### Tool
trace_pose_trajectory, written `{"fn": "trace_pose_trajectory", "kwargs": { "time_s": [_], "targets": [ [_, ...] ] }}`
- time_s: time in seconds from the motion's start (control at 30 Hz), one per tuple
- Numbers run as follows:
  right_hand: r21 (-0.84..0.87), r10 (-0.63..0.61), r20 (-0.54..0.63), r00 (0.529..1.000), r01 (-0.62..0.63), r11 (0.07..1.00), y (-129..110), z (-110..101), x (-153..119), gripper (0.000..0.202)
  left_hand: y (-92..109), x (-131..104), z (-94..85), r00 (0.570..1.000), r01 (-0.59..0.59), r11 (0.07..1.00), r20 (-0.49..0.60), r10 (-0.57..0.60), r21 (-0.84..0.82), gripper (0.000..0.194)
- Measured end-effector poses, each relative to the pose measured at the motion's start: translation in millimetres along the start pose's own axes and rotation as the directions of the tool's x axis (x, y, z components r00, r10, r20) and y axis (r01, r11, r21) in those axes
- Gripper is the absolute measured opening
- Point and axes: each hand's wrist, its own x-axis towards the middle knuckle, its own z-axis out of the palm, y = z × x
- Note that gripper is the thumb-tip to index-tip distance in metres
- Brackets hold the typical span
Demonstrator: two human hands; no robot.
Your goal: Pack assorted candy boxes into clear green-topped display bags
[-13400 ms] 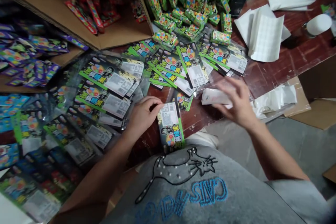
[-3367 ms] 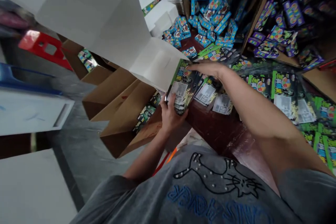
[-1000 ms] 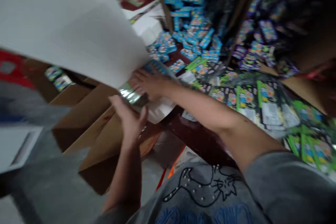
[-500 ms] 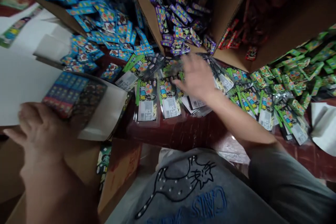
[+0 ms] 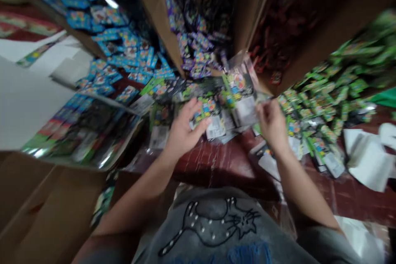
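The fingers (image 5: pixel 192 106) of the left hand (image 5: pixel 185 130) lie loosely spread at the middle of my frame, thumb held apart from the rest, touching the left edge of a flat black-and-green packet (image 5: pixel 215 126). Over on the right hand (image 5: pixel 272 121), I see the fingers curled in close by the right edge of a clear-bagged packet (image 5: pixel 243 95); motion blur hides the tips, so I cannot tell whether they pinch it. That bagged packet sits just right of centre, overlapping others in a row across the dark red table (image 5: pixel 213 165).

Along the top of my view I have blue boxes (image 5: pixel 123 45) at upper left, purple boxes (image 5: pixel 198 49) at upper centre, and dim red boxes (image 5: pixel 275 45) right of them, with cardboard walls between. Green boxes (image 5: pixel 346 82) heap up at upper right. At lower left I make out a white box (image 5: pixel 15 107) with packets in rows, above a brown carton (image 5: pixel 49 202). White paper (image 5: pixel 371 163) lies near the right edge of the frame.
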Motion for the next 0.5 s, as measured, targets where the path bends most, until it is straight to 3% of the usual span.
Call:
{"fn": "trace_pose_trajectory", "kwargs": {
  "time_s": [0.1,0.13,0.17,0.23,0.27,0.33,0.4,0.5],
  "targets": [
    [0.327,-0.104,0.165,0.981,0.045,0.944,-19.0,-0.2,-49.7,0.027,11.0,0.5,53.2,0.959,0.281,0.894,0.145,-0.245,-0.35,0.08],
    [0.329,-0.11,0.16,0.981,0.052,0.943,-19.7,3.3,-56.9,0.025,13.8,2.2,64.2,0.939,0.34,0.863,0.173,-0.296,-0.374,0.076],
    [0.263,-0.119,0.055,0.991,0.1,0.96,-18.2,5.2,-59.5,0.029,16.2,4.1,71.9,0.929,0.366,0.858,0.196,-0.314,-0.361,0.071],
    [0.074,-0.192,-0.125,0.973,0.202,0.977,-12.8,0.3,-56.0,0.05,20.7,5.3,78.5,0.923,0.322,0.912,0.298,-0.243,-0.253,0.061],
    [-0.011,-0.256,-0.16,0.953,0.258,0.966,-10.3,-6.1,-52.8,0.055,22.8,3.5,78.3,0.906,0.261,0.948,0.386,-0.176,-0.181,0.055],
    [-0.082,-0.372,-0.085,0.924,0.365,0.927,-6.9,-21.2,-47.5,0.045,26.2,-4.4,73.9,0.819,0.129,0.99,0.568,-0.079,-0.048,0.041],
    [-0.042,-0.419,0.048,0.907,0.421,0.906,-4.5,-32.9,-44.5,0.034,27.3,-14.5,67.8,0.741,0.035,0.999,0.669,-0.053,0.039,0.034],
    [0.042,-0.381,0.134,0.915,0.379,0.925,-2.1,-40.2,-43.3,0.038,24.4,-24.9,59.6,0.691,-0.015,0.995,0.72,-0.064,0.103,0.034]
  ]
}}
